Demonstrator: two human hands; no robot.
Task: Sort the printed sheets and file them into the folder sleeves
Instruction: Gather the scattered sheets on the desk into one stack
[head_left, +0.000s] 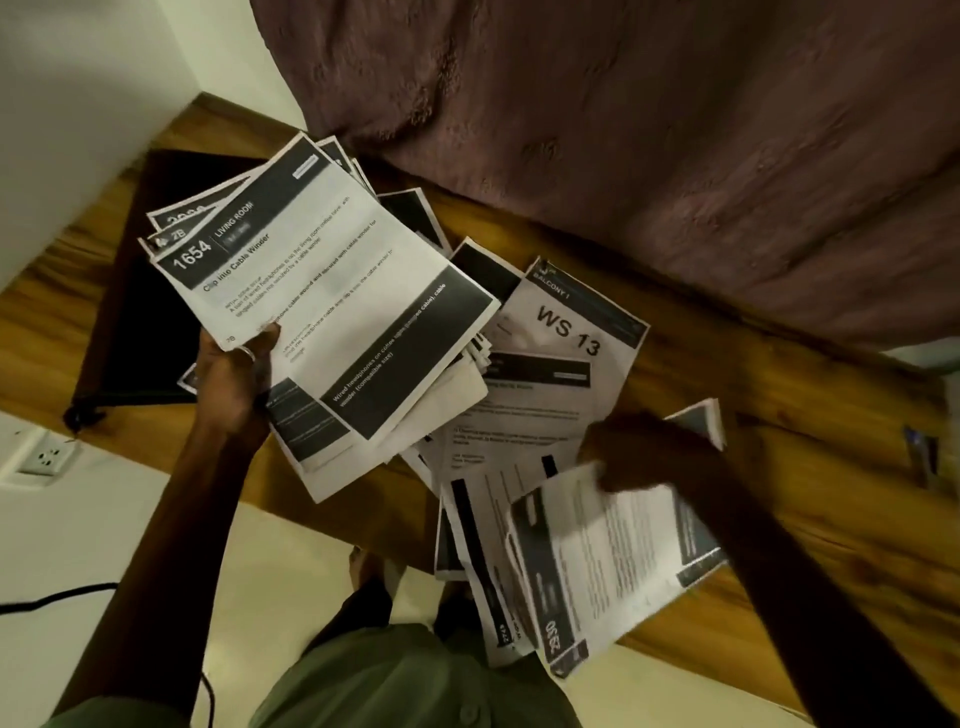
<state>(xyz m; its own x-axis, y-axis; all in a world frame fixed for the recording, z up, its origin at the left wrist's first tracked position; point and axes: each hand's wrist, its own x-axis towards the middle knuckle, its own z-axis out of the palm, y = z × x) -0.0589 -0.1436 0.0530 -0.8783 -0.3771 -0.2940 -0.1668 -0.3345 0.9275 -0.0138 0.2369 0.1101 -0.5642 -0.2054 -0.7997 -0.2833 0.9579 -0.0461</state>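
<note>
**Sheets in both hands over a littered table**

A mauve cloth (649, 130) fills the upper right, bordering the wooden table (779, 395) that crosses the frame. Loose printed sheets (545, 415) sprawl at centre, and a dark folder (124, 322) lies at left. The left hand (234, 374) grips a fanned stack (322, 291) topped "1654". At lower right, the blurred right hand (639, 452) seems to pinch several pages (613, 561).

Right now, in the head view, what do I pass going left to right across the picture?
Wall socket → dark folder → left hand → the stack it grips, topped by sheet 1654 → WS 13 sheet → right hand, gripping blurred sheets.
</note>
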